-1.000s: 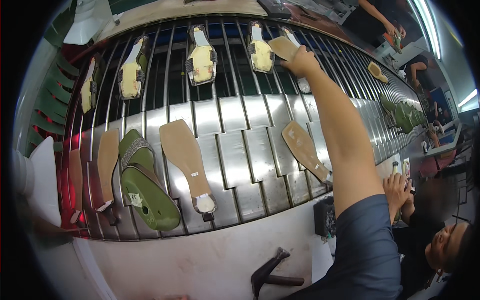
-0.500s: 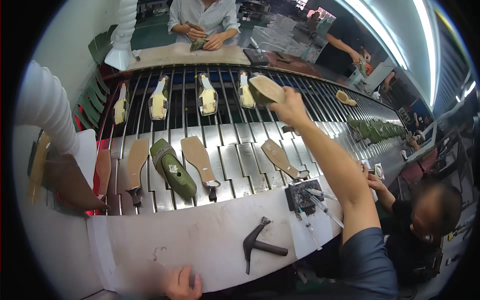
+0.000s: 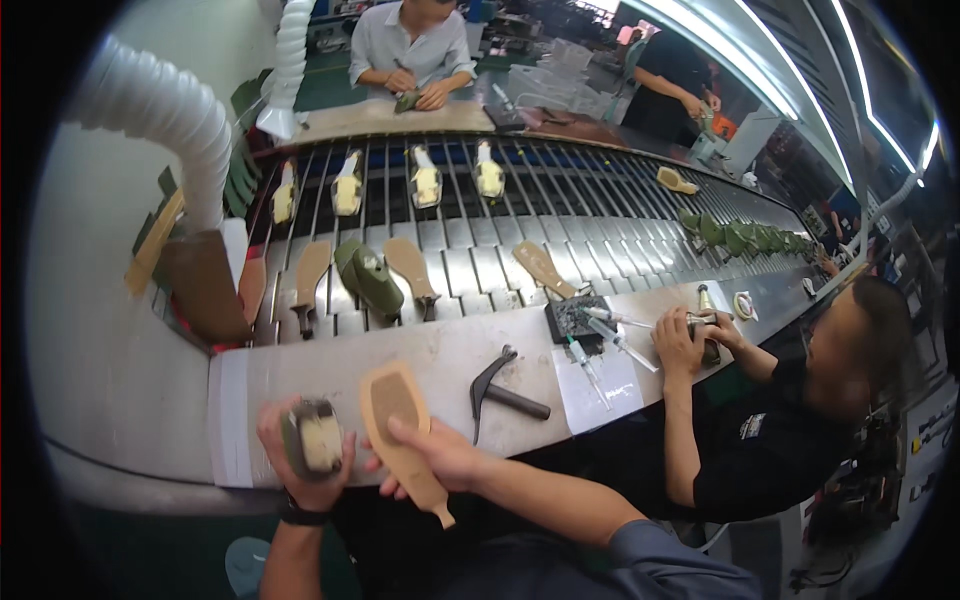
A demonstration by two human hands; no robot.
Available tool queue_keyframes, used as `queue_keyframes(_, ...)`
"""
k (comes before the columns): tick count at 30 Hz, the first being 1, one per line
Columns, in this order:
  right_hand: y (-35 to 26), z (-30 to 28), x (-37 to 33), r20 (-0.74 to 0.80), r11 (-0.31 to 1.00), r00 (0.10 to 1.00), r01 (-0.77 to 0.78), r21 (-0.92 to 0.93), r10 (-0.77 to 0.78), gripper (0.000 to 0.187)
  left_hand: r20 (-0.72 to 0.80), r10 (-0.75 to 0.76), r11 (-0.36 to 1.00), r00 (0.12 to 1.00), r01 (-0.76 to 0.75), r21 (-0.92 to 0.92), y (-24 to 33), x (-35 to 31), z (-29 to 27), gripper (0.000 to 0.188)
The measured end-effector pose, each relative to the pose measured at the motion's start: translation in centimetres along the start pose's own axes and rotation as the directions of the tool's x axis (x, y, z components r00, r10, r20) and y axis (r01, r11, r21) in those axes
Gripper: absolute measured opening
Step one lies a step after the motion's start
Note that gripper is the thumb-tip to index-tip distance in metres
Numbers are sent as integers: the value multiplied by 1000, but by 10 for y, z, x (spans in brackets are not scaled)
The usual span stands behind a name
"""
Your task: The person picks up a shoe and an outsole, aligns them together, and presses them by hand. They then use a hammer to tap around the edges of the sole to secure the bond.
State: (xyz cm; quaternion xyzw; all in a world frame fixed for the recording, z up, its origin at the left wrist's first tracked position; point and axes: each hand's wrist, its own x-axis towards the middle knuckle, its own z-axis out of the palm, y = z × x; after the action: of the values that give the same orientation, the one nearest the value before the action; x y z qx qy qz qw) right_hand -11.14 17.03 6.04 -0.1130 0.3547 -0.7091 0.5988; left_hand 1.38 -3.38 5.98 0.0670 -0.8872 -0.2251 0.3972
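Left hand (image 3: 314, 490) wraps a bare-bottomed shoe (image 3: 322, 443); right hand (image 3: 440, 452) grasps a sole (image 3: 395, 392) beside it, at the bench (image 3: 300, 370) edge. The two are unjoined; four shoes (image 3: 427, 186) beyond lie unsoled.

Shoe (image 3: 321, 443) in your left hand (image 3: 317, 490) at eleven o'clock, sole (image 3: 391, 393) in your right hand (image 3: 448, 455), cobbler's hammer (image 3: 516, 400) at one, conveyor (image 3: 472, 270) at twelve.
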Motion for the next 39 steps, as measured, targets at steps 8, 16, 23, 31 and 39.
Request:
queue_keyframes(8, -48, -75, 7, -566, 910, 729, 198, -365, -385, 40, 297, -562, 140, 772, 442, -886, -20, -20, 13, 62)
queue_keyframes(16, -73, -59, 49, -443, 737, 700, 177, -653, -561, 50, 336, -583, -1, 739, 413, -911, -32, -36, 30, 76)
queue_keyframes(23, -60, -53, 28, -208, 443, 585, 292, -847, -784, 36, 290, -589, 30, 754, 380, -925, -36, -38, 23, 77)
queue_keyframes(31, -13, -58, 19, -211, 653, 768, 326, -683, -605, 53, 302, -610, 30, 732, 403, -915, -36, -33, 22, 79)
queue_keyframes(39, -9, -51, 32, -355, 680, 743, 180, -711, -568, 36, 325, -582, 12, 745, 408, -913, -38, -34, 17, 86)
